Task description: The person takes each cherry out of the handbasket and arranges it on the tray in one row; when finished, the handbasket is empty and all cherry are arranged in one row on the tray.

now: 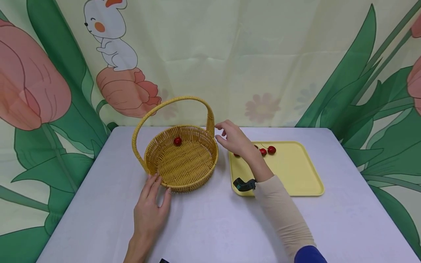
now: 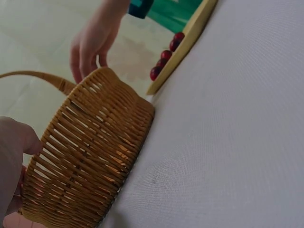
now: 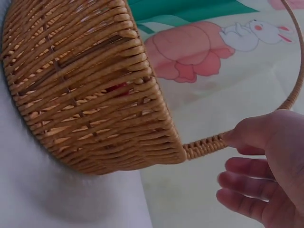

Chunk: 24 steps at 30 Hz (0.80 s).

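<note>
A round wicker basket [image 1: 184,188] with a tall arched handle [image 1: 177,99] stands on the table. One dark red cherry [image 1: 177,141] lies inside it, by the far wall. My left hand [image 1: 152,208] touches the basket's near left rim, thumb spread apart from the fingers. At the right foot of the handle is my right hand [image 1: 231,137], its fingers loosely bent and nothing held. In the right wrist view, the fingertips of that hand [image 3: 266,166] overlap the handle's edge; whether they press on it I cannot tell.
A yellow tray [image 1: 296,171] lies right of the basket, under my right forearm. Several cherries [image 1: 271,150] sit at its far left part, partly hidden by the arm. A printed curtain [image 1: 263,65] hangs behind the white tabletop [image 1: 204,226].
</note>
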### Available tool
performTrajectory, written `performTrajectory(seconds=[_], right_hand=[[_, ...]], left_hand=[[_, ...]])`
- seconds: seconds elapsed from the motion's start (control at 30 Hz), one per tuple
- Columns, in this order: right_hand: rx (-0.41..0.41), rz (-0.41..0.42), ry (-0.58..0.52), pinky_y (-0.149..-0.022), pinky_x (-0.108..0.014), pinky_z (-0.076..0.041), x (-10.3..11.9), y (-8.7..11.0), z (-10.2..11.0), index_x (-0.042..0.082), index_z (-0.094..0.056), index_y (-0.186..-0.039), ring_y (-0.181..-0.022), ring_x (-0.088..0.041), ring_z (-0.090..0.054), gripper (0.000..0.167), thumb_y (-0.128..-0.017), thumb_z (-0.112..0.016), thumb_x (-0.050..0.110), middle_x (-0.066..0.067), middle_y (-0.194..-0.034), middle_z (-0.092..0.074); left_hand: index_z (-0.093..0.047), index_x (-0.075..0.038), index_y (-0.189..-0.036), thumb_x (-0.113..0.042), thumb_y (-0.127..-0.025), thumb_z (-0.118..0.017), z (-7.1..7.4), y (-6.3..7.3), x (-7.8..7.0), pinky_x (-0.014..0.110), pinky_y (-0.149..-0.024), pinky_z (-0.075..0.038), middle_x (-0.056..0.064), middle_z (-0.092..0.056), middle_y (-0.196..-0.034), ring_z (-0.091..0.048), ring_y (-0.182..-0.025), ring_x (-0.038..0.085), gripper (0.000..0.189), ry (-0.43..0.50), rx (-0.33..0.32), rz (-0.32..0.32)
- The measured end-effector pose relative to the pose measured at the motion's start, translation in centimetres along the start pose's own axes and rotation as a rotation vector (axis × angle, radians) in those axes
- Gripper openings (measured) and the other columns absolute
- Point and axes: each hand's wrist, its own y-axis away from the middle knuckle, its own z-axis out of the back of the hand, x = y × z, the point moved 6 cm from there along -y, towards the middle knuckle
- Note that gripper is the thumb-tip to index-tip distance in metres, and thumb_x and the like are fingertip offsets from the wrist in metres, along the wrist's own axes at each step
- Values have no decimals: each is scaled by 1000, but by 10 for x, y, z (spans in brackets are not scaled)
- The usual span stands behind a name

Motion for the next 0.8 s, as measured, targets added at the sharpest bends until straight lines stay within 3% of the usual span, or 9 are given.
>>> performTrajectory(seconds=[0.17,0.33,0.8], right_hand=[[-35,-7,9,-82,-36,-57,0,-1,-3,2,-63,-121,-98,-27,-64,29,-97,-63,17,-12,-115,-63],[-59,41,-18,-78,-33,-56,11,-2,-3,2,-66,-114,-90,-23,-61,24,-94,-64,16,-11,-104,-64],[53,103,-43,-84,-33,-57,41,-22,-39,0,-63,-122,-97,-23,-61,31,-95,-64,15,-16,-115,-65]], left_hand=[[-65,4,-126,-14,-84,-77,-1,1,0,52,-98,-52,16,-63,-134,-55,-133,39,47,-8,-2,-4],[-66,4,-125,-15,-84,-77,-1,0,1,51,-97,-52,17,-63,-133,-56,-133,38,47,-14,-5,-12],[-66,4,-125,-14,-85,-77,1,-1,-1,51,-97,-51,16,-63,-134,-55,-134,38,46,-3,-6,-11]])
